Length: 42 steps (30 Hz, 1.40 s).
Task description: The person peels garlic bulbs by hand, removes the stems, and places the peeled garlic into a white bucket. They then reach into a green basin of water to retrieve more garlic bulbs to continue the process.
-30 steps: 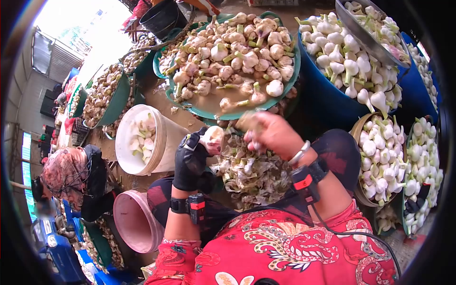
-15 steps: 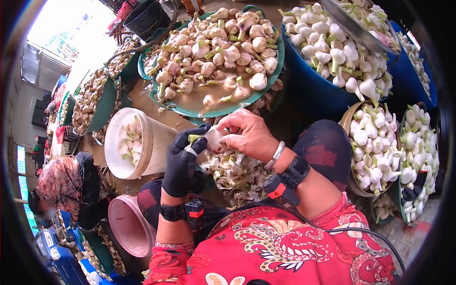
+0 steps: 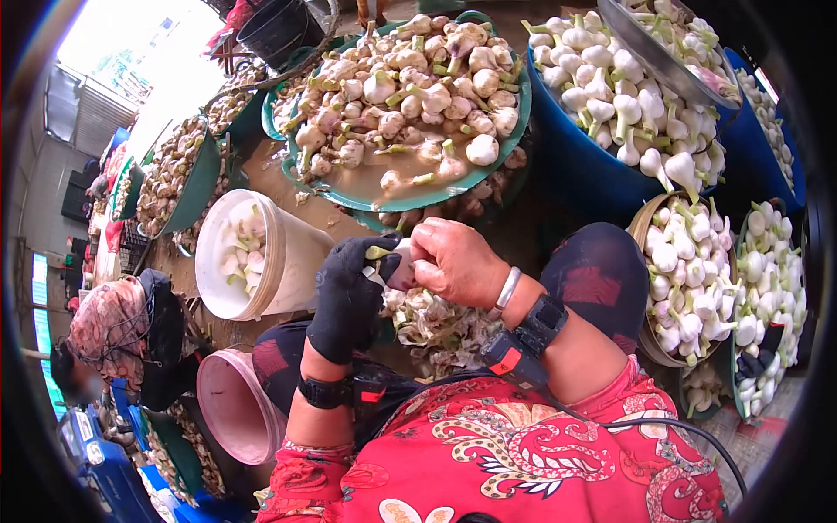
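My left hand [image 3: 340, 301], in a black glove, is closed around a garlic bulb [image 3: 402, 268], whose cut green stem pokes out between the fingers. A ring-like light band shows on one gloved finger. Bare and wearing a metal bangle, my right hand [image 3: 462, 266] is closed with curled fingertips against the bulb's other side; whether they grip loose skin is hidden. Under both hands lies a heap of peeled garlic skins [image 3: 449, 327]. Beyond them stands a green basin [image 3: 410, 203] of unpeeled garlic in murky water.
To the left, a white bucket [image 3: 296, 257] holds some peeled bulbs, with a pink bucket [image 3: 270, 423] nearer me. On the right are a large blue tub [image 3: 567, 148] and a round basket [image 3: 643, 228], both full of white garlic. Another person [image 3: 113, 322] sits at far left.
My right fingers have curled in closer against the bulb, and the right hand has turned. The left hand has tilted more upright around the bulb. The view has shifted slightly.
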### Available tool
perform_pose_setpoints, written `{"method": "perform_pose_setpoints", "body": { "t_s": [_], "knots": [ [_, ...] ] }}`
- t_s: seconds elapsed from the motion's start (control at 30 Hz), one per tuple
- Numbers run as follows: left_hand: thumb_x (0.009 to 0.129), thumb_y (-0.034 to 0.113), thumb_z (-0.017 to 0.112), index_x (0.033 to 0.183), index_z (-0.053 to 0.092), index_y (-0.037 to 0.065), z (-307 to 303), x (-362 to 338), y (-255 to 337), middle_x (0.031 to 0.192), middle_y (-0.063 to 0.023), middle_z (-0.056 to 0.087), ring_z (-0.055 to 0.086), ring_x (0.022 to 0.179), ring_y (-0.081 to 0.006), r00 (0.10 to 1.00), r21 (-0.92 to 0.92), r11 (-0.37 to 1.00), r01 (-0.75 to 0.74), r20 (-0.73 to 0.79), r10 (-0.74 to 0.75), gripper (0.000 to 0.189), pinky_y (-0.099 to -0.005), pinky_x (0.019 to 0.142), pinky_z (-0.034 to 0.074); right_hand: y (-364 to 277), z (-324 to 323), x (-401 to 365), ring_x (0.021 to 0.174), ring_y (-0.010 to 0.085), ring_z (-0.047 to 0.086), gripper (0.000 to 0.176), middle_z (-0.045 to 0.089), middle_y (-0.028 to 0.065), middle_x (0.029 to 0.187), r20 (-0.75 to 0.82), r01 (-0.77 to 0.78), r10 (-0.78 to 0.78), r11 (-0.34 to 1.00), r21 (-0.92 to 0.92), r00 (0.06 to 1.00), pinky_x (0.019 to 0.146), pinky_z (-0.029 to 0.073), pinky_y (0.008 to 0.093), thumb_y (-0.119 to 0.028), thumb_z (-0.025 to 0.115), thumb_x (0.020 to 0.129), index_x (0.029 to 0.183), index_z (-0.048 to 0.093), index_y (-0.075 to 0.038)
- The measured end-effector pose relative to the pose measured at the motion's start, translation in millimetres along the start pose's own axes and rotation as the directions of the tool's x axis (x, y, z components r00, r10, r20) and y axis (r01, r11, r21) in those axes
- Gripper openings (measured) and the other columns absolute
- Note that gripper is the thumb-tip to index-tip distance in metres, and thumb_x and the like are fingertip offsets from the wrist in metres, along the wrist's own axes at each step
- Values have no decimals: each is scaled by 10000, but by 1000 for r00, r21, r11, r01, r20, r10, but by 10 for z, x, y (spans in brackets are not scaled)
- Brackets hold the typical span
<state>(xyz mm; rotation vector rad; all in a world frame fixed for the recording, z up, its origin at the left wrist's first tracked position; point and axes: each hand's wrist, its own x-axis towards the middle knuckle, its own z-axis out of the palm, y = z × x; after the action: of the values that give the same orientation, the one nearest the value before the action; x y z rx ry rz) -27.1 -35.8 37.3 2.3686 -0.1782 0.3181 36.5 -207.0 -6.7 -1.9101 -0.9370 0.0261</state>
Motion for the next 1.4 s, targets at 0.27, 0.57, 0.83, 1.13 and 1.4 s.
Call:
{"method": "perform_pose_setpoints", "body": {
  "t_s": [0.27,0.57,0.83,1.13,1.4],
  "knots": [
    [787,49,671,1001,675,26,-40,40,31,887,-115,667,622,826,-224,1000,-56,998,30,12,-29,216,-327,763,470,-70,-66,22,685,209,556,88,534,89,757,-19,-133,142,962,239,990,650,462,307,-5,636,731,793,576,-23],
    [782,40,663,976,672,11,-45,35,14,897,-117,673,624,827,-235,999,-42,999,28,29,-27,196,-319,767,477,-57,-63,29,689,272,557,74,527,119,725,-3,-148,151,970,193,988,645,463,346,-59,609,735,752,546,-24],
    [916,41,486,1146,558,9,-35,-145,-791,943,-99,641,616,739,-164,970,-510,847,148,-91,-225,243,-277,612,502,130,-80,-41,595,192,582,36,567,84,631,-171,-361,376,926,111,911,595,481,326,-11,554,694,730,558,-18],
    [927,194,512,1085,587,22,93,-175,-146,935,-64,626,594,746,-137,894,-826,479,298,66,-443,245,-278,675,490,-116,91,66,758,89,602,172,641,58,885,5,-312,460,595,741,888,629,492,226,-17,579,852,1024,582,-16],
    [952,338,475,1146,567,113,216,-261,-249,783,-43,626,614,708,-145,851,-956,-145,256,294,-436,311,-343,652,523,-275,2,-66,798,74,595,196,635,25,915,-97,-157,329,665,730,939,744,491,231,16,601,837,1031,606,-10]
  ]
}}
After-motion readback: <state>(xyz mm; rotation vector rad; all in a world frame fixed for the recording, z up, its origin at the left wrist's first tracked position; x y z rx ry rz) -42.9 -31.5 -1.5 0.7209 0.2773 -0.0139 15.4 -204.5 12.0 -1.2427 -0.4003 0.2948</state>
